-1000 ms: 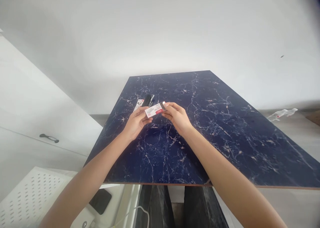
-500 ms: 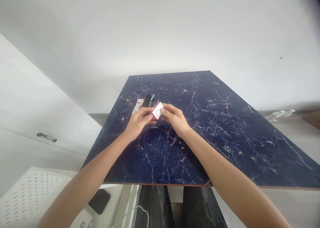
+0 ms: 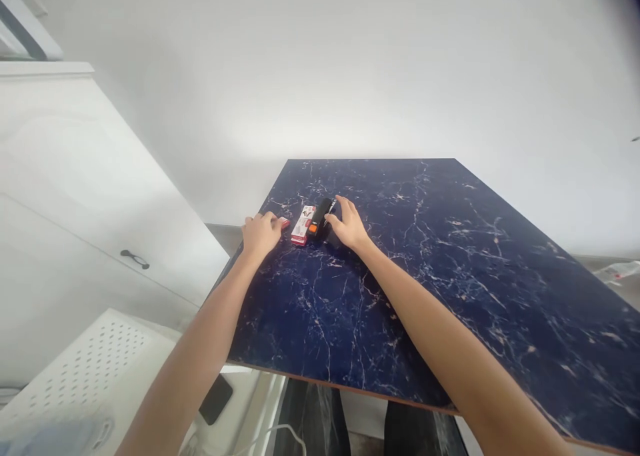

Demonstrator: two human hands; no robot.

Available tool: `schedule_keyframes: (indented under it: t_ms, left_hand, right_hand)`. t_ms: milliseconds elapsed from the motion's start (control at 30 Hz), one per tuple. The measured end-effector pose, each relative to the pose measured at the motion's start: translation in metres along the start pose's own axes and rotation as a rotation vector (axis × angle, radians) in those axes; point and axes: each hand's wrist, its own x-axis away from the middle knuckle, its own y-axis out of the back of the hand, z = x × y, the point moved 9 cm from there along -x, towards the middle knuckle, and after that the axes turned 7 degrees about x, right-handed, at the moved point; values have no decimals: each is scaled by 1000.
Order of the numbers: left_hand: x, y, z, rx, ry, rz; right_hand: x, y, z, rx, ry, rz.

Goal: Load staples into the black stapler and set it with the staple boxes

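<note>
At the left side of the blue marbled table (image 3: pixel 400 269), my left hand (image 3: pixel 260 235) is closed on a small red-and-white box (image 3: pixel 285 223), mostly hidden by the fingers. Just right of it lies a longer white-and-red box (image 3: pixel 303 225) with a dark picture on top. Beside that box is a black stapler-like tool (image 3: pixel 321 217) with an orange part at its near end. My right hand (image 3: pixel 349 225) has its thumb and fingers curled about the right side of this tool, where a shiny metal strip shows.
A white cabinet (image 3: pixel 90 196) with a dark handle stands to the left. Below it are a perforated white panel (image 3: pixel 85 363), a dark phone-like object (image 3: pixel 216 399) and a white cable (image 3: pixel 280 427). Clear plastic (image 3: pixel 620 271) lies beyond the table's right edge.
The small box, held in both hands before, is now in my left hand, lowered leftward to the table. My right hand has let it go and moved to the black tool. The view has shifted left.
</note>
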Motion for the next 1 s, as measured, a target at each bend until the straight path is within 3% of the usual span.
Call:
schedule_keyframes:
  t_ms: [100, 267, 367, 633, 833, 1000]
  left_hand:
    - [4, 4, -12, -5, -86, -29]
    - [33, -21, -69, 174, -537, 231]
    - [43, -32, -86, 178, -640, 227]
    - [40, -36, -88, 175, -604, 123]
    - [41, -33, -89, 163, -576, 171]
    - [32, -32, -68, 112, -428, 231]
  right_hand:
    - [-17, -9, -14, 13, -62, 50]
    - [-31, -13, -27, -46, -84, 70]
    - [-35, -14, -28, -21, -67, 74]
    - [-31, -22, -19, -69, -35, 196]
    - [-24, -16, -12, -70, -18, 178]
    - [-20, -18, 3, 13, 112, 203]
